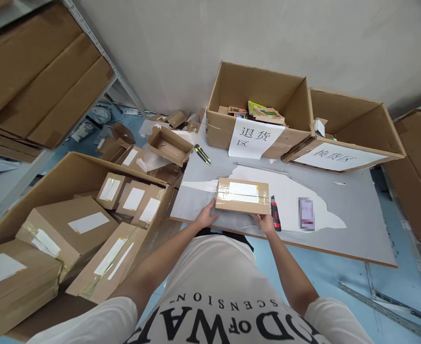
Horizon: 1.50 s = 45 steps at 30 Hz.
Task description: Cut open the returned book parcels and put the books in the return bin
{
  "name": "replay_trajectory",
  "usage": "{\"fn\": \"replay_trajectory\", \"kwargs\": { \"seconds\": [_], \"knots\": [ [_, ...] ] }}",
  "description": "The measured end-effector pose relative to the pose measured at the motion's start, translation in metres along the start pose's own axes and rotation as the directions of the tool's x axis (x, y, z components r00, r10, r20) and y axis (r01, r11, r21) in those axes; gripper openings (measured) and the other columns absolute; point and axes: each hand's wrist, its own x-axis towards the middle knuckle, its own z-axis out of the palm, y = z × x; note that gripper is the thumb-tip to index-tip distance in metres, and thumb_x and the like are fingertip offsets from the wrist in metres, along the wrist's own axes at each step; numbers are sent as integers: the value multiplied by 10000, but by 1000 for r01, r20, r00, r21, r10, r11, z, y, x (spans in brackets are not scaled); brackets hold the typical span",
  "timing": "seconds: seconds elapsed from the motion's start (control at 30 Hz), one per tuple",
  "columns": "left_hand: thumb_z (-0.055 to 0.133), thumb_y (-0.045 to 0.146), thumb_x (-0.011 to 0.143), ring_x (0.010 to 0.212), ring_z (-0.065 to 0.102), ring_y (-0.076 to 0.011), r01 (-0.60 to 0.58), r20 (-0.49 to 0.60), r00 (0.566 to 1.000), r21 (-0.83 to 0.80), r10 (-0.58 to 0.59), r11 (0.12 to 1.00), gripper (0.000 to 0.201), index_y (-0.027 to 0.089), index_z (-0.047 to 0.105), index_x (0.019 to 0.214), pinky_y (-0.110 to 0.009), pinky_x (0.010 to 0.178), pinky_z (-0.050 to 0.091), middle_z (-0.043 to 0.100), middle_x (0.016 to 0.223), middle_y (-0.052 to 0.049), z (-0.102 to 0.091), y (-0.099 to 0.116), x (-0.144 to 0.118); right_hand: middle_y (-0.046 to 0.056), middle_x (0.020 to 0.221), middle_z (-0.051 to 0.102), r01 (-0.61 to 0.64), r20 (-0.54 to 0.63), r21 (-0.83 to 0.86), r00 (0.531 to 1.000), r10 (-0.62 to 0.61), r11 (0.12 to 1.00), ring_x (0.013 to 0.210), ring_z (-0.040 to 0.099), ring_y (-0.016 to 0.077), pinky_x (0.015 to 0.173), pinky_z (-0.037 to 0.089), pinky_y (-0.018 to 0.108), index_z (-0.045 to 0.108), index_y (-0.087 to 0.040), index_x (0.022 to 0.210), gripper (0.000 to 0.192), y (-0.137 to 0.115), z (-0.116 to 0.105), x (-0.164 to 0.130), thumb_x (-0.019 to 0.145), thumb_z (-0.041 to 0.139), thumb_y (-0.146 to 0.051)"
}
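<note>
A small taped cardboard box point(243, 206) with a white label is at the front edge of the table, held between my hands. My left hand point(206, 215) grips its near left corner, the thumb stretched along the front side. At the near right corner, my right hand point(265, 223) holds the box, its fingers partly hidden beneath. A red and black utility knife point(275, 214) lies just right of the box, close to my right hand. Farther back on the left of the table is a yellow and black utility knife point(202, 155).
Two open cartons with paper signs, a left one point(217, 131) holding books and a right one point(393, 138), stand along the table's back. A large carton point(88, 162) of labelled parcels is at my left. Opened boxes point(169, 145) lie beyond it. A purple item point(306, 214) lies right.
</note>
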Motion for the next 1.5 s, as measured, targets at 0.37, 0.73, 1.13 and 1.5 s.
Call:
{"fn": "replay_trajectory", "kwargs": {
  "seconds": [0.37,0.73,1.13,1.5],
  "knots": [
    [541,369,781,1166,537,-283,-37,-74,997,-11,36,999,441,158,605,1163,-428,1061,329,624,1217,-92,14,1,6,126,967,716,32,84,-10,996,-31,999,911,663,284,828,509,403,626,-153,980,333,-9,-8,3,720,602,-361],
    [550,434,769,914,631,-248,30,-130,991,60,-22,998,380,168,680,1006,-341,863,461,717,918,-49,-1,32,6,106,915,717,92,224,-58,972,-77,994,828,656,255,729,503,352,621,-159,961,352,-35,-36,11,742,595,-434],
    [498,497,814,748,642,-238,114,-219,975,315,-45,942,416,160,742,839,-261,640,422,724,729,-41,-14,90,24,78,624,659,117,128,-457,990,-65,882,642,614,226,587,401,304,621,-210,609,576,-82,-61,26,845,333,-650],
    [705,421,646,1027,632,-264,146,-119,980,-109,-159,983,531,165,666,1109,-351,895,485,693,1092,-56,-5,61,42,64,738,721,12,120,-346,992,32,938,725,661,218,665,469,301,730,-219,904,446,-63,-53,45,814,472,-572]
  ]
}}
